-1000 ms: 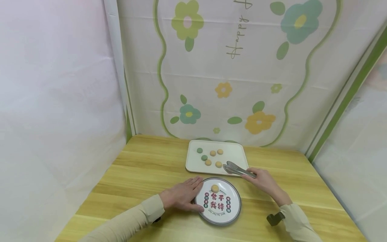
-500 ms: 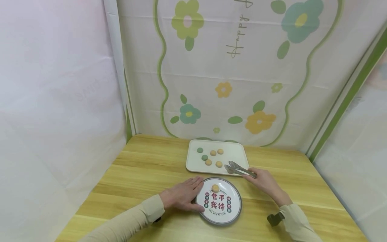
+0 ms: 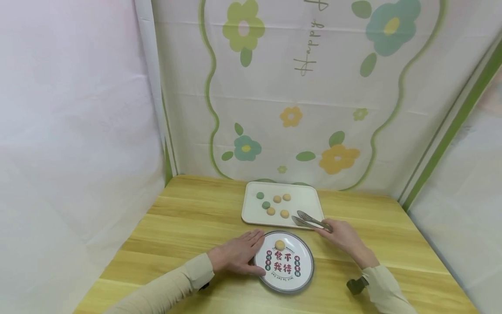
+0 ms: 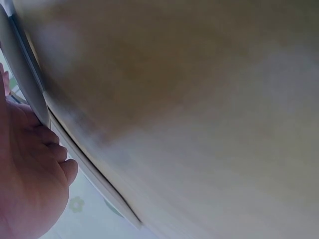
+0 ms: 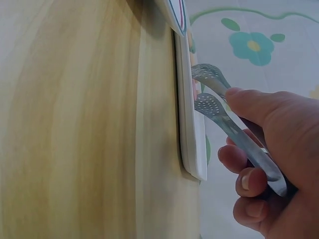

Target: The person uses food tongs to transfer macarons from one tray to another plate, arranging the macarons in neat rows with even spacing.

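My left hand (image 3: 241,254) lies with extended fingers against the left rim of a round white plate (image 3: 300,250) with a grey edge and red characters. One yellow-orange macaron-like round piece (image 3: 280,245) sits on the plate near its far side. In my right hand (image 3: 345,240) I grip metal tongs (image 5: 244,144) with perforated heads. The tongs' arms are spread, their heads over the near right corner of a white tray (image 3: 306,198). A pinkish patch shows between the heads in the right wrist view; I cannot tell what it is. The left wrist view shows curled-looking fingertips (image 4: 55,149) beneath the plate's rim.
On the tray lie several small round pieces, green ones (image 3: 260,196) at the left and yellow-orange ones (image 3: 284,213) toward the middle. The wooden table (image 3: 188,209) ends at a flowered curtain (image 3: 266,91) behind the tray, with white sheets on both sides.
The tongs' heads have shifted slightly right, and their arms look a little more spread than a second ago. My left hand, the plate and the pieces stay in place.
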The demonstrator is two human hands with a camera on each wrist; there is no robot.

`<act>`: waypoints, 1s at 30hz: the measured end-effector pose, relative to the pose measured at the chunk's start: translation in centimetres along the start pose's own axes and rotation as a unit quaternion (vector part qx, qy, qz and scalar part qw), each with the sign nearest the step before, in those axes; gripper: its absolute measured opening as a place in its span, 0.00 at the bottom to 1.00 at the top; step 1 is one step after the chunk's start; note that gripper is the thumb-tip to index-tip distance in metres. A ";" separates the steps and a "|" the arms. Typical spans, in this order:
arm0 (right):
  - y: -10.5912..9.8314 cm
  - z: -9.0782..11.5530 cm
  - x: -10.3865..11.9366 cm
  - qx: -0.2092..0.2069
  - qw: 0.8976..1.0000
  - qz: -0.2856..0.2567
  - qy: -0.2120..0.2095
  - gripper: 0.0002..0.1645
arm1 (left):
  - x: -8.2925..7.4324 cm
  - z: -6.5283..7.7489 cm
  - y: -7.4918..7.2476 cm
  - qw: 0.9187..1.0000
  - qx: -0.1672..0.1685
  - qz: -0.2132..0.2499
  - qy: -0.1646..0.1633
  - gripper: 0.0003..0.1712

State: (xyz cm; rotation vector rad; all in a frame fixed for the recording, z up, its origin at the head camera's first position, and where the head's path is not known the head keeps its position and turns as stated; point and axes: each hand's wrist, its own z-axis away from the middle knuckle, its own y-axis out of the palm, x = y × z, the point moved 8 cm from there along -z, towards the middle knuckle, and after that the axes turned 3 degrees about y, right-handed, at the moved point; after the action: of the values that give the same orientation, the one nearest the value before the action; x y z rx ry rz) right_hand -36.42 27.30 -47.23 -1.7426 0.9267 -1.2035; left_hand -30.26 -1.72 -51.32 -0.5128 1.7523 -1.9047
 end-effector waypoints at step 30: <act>0.3 -0.1 0.1 -0.006 1.000 0.017 -0.010 0.09 | 0.1 -0.2 0.5 1.000 0.007 -0.002 -0.011 0.64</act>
State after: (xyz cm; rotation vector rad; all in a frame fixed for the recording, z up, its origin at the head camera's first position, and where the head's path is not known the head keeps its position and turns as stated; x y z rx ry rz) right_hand -36.57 27.08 -47.48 -1.7384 0.9505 -1.1576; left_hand -30.40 -1.61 -51.86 -0.5294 1.7243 -1.9064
